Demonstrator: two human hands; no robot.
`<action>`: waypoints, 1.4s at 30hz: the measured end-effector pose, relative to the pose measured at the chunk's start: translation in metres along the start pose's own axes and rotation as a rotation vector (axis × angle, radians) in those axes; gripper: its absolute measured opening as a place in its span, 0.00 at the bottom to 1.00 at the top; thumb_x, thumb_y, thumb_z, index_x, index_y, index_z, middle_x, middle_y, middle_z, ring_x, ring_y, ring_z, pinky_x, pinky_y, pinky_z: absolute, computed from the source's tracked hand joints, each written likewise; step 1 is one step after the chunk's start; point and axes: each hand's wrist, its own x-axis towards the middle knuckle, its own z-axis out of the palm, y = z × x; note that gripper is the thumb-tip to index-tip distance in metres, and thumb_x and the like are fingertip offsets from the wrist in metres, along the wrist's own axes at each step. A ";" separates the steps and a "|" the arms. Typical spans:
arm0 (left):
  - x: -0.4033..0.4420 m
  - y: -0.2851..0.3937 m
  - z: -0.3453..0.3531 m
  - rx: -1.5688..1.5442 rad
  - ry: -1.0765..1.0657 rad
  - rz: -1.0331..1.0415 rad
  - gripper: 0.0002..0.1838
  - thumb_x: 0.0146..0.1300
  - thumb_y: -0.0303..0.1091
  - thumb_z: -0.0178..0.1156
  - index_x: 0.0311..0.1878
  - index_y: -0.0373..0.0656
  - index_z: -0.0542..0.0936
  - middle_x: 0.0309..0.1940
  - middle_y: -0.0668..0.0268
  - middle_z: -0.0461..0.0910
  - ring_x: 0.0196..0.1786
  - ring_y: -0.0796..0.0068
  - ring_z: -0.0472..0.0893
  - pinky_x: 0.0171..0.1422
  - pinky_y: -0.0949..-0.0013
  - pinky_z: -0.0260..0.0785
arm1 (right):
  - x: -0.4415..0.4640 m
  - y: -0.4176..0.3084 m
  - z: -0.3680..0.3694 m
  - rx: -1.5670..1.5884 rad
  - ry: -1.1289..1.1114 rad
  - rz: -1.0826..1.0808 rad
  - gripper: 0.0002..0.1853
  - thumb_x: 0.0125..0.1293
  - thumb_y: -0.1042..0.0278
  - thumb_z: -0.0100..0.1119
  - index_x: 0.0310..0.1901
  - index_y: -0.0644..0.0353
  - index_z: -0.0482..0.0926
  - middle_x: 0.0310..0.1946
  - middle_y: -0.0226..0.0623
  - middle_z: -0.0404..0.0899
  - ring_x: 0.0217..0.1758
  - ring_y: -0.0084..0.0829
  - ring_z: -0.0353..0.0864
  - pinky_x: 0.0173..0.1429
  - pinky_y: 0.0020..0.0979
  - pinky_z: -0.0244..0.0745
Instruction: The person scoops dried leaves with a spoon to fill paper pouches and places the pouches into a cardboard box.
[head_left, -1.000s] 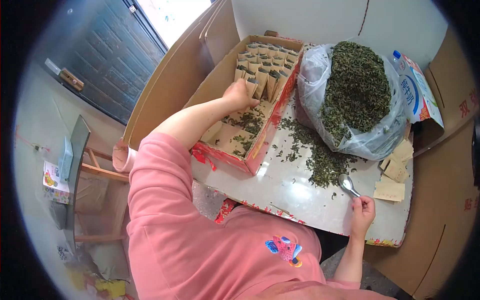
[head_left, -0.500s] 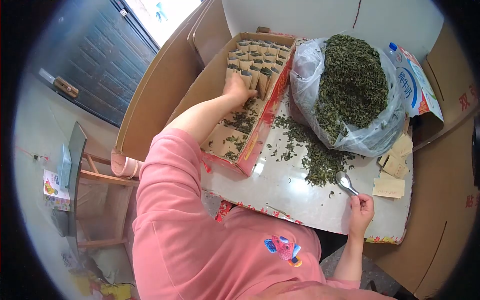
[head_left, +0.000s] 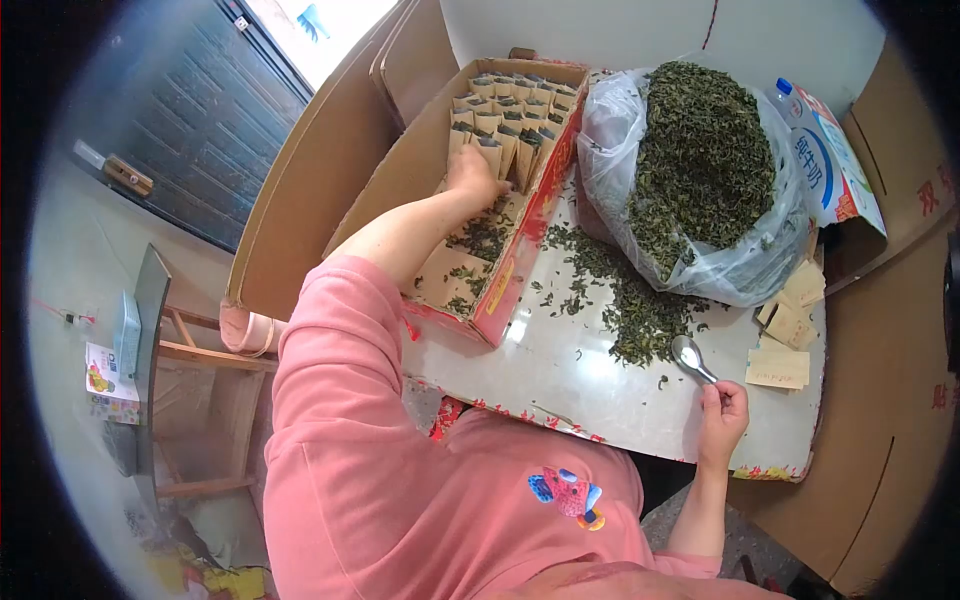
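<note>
My left hand (head_left: 474, 178) is inside the long cardboard box (head_left: 497, 318), its fingers closed round a small paper packet (head_left: 487, 150) at the front of the packed rows. Paper packets (head_left: 515, 97) filled with dark leaves stand upright at the box's far end. Loose leaves (head_left: 480, 240) lie on the box floor near my wrist. In my right hand (head_left: 723, 418) is the handle of a metal spoon (head_left: 689, 355), its bowl over the table beside a heap of loose leaves (head_left: 640, 320). An open plastic bag (head_left: 705, 170) heaped with leaves stands right of the box.
Flat paper packets (head_left: 780, 367) lie at the table's right side. Behind them stands a milk carton box (head_left: 835, 160). Tall cardboard panels (head_left: 310, 170) border the left side, and more cardboard (head_left: 850, 400) stands at the right. A pink bucket (head_left: 247, 330) is left of the table.
The view has shifted slightly. My left hand has moved a little toward the left side of the box and presses against the packet rows. My right hand still holds the spoon in nearly the same place.
</note>
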 end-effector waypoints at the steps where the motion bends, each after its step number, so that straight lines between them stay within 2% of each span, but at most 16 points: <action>1: 0.002 -0.001 0.000 -0.017 -0.002 -0.001 0.40 0.43 0.43 0.79 0.54 0.31 0.69 0.53 0.46 0.75 0.57 0.51 0.77 0.62 0.58 0.71 | 0.000 0.000 0.000 -0.003 -0.002 0.003 0.04 0.66 0.77 0.59 0.40 0.62 0.74 0.31 0.24 0.72 0.31 0.14 0.69 0.37 0.17 0.66; 9: -0.006 0.009 -0.006 -0.074 0.068 -0.040 0.40 0.45 0.38 0.78 0.56 0.33 0.66 0.54 0.45 0.76 0.58 0.50 0.76 0.64 0.58 0.68 | 0.000 -0.001 0.002 -0.004 0.012 -0.010 0.04 0.67 0.77 0.59 0.40 0.62 0.73 0.30 0.24 0.72 0.31 0.14 0.69 0.37 0.17 0.66; 12: -0.006 0.009 -0.006 -0.055 -0.040 -0.042 0.44 0.44 0.43 0.79 0.59 0.34 0.64 0.60 0.45 0.68 0.62 0.50 0.73 0.66 0.58 0.67 | 0.000 -0.002 0.002 0.003 0.005 -0.008 0.04 0.67 0.77 0.58 0.40 0.62 0.73 0.30 0.24 0.72 0.32 0.14 0.69 0.36 0.17 0.66; 18: -0.001 0.007 -0.011 -0.051 -0.058 -0.051 0.41 0.45 0.41 0.79 0.57 0.33 0.67 0.55 0.47 0.75 0.59 0.51 0.76 0.64 0.58 0.69 | 0.000 0.001 0.000 0.004 -0.004 -0.019 0.04 0.66 0.76 0.59 0.40 0.63 0.73 0.31 0.26 0.72 0.31 0.15 0.70 0.37 0.17 0.67; 23: 0.000 0.011 -0.025 0.071 -0.149 -0.008 0.43 0.44 0.47 0.79 0.57 0.31 0.70 0.56 0.48 0.76 0.59 0.54 0.77 0.61 0.59 0.73 | 0.001 0.004 0.000 -0.014 0.015 -0.013 0.04 0.65 0.77 0.59 0.39 0.63 0.74 0.31 0.26 0.73 0.32 0.16 0.70 0.38 0.18 0.68; 25: 0.004 0.007 -0.024 0.196 -0.075 0.058 0.43 0.43 0.50 0.78 0.55 0.31 0.72 0.53 0.48 0.77 0.56 0.55 0.79 0.60 0.60 0.74 | 0.001 0.004 0.000 -0.028 0.014 -0.032 0.03 0.65 0.77 0.60 0.38 0.63 0.75 0.32 0.26 0.73 0.33 0.16 0.71 0.40 0.19 0.69; 27: 0.008 0.005 -0.034 0.182 -0.032 0.085 0.41 0.42 0.49 0.78 0.54 0.32 0.72 0.49 0.48 0.79 0.51 0.55 0.81 0.57 0.59 0.75 | 0.001 0.008 -0.003 -0.078 0.029 -0.013 0.04 0.64 0.76 0.61 0.38 0.63 0.76 0.32 0.26 0.75 0.33 0.16 0.72 0.39 0.20 0.70; 28: -0.006 0.026 -0.061 -0.051 -0.168 0.009 0.39 0.46 0.49 0.75 0.55 0.31 0.73 0.52 0.47 0.78 0.56 0.54 0.79 0.60 0.59 0.73 | -0.006 0.001 -0.010 -0.091 0.050 -0.034 0.05 0.64 0.76 0.61 0.39 0.63 0.76 0.32 0.26 0.74 0.33 0.16 0.72 0.40 0.19 0.69; 30: 0.009 0.024 -0.059 0.083 0.168 0.254 0.34 0.50 0.45 0.71 0.57 0.34 0.72 0.51 0.48 0.78 0.55 0.54 0.79 0.57 0.57 0.74 | -0.001 -0.004 0.001 -0.106 0.018 -0.079 0.05 0.64 0.76 0.61 0.40 0.63 0.75 0.32 0.25 0.74 0.34 0.15 0.71 0.41 0.19 0.69; 32: 0.012 0.042 -0.073 -0.063 0.209 0.344 0.35 0.50 0.43 0.70 0.59 0.37 0.71 0.50 0.50 0.78 0.54 0.56 0.79 0.58 0.58 0.72 | -0.002 -0.007 0.003 -0.090 0.012 -0.066 0.06 0.64 0.76 0.62 0.40 0.63 0.75 0.32 0.25 0.74 0.35 0.15 0.72 0.42 0.19 0.70; 34: -0.011 0.073 -0.083 -0.079 0.331 0.598 0.32 0.52 0.41 0.69 0.58 0.38 0.72 0.48 0.53 0.77 0.53 0.58 0.78 0.61 0.61 0.70 | -0.002 -0.012 0.006 -0.033 0.014 -0.044 0.06 0.64 0.76 0.62 0.40 0.63 0.75 0.32 0.24 0.75 0.34 0.14 0.72 0.41 0.19 0.70; 35: -0.035 0.097 -0.086 -0.215 0.326 0.676 0.26 0.55 0.38 0.67 0.55 0.39 0.75 0.47 0.54 0.78 0.52 0.60 0.77 0.63 0.61 0.68 | -0.002 -0.013 0.005 -0.041 0.034 -0.038 0.06 0.64 0.76 0.62 0.40 0.63 0.75 0.32 0.24 0.75 0.34 0.14 0.72 0.41 0.19 0.70; 37: -0.083 0.141 -0.090 -0.324 0.194 0.894 0.23 0.56 0.37 0.66 0.54 0.38 0.76 0.47 0.54 0.78 0.53 0.59 0.77 0.61 0.60 0.69 | -0.002 -0.016 0.005 -0.065 0.010 -0.046 0.05 0.64 0.75 0.61 0.40 0.63 0.76 0.31 0.24 0.76 0.34 0.14 0.72 0.40 0.19 0.70; 39: -0.136 0.177 -0.084 -0.454 -0.064 1.025 0.22 0.56 0.36 0.66 0.54 0.38 0.77 0.49 0.54 0.79 0.53 0.58 0.78 0.60 0.59 0.70 | -0.003 -0.019 0.005 -0.084 0.028 -0.048 0.05 0.64 0.76 0.61 0.39 0.63 0.76 0.30 0.24 0.76 0.33 0.14 0.72 0.40 0.19 0.70; 41: -0.167 0.207 -0.054 -0.413 -0.254 1.222 0.23 0.55 0.37 0.66 0.52 0.38 0.78 0.50 0.51 0.79 0.55 0.55 0.78 0.59 0.59 0.70 | -0.003 -0.022 0.005 -0.053 0.009 -0.018 0.05 0.63 0.76 0.61 0.39 0.63 0.77 0.30 0.25 0.76 0.33 0.14 0.72 0.39 0.19 0.70; 42: -0.189 0.220 -0.044 -0.339 -0.356 1.238 0.23 0.53 0.40 0.66 0.50 0.37 0.79 0.50 0.51 0.79 0.54 0.53 0.79 0.59 0.59 0.71 | -0.002 -0.021 0.005 -0.053 0.016 -0.018 0.05 0.63 0.76 0.61 0.39 0.63 0.77 0.30 0.25 0.76 0.33 0.14 0.72 0.39 0.19 0.70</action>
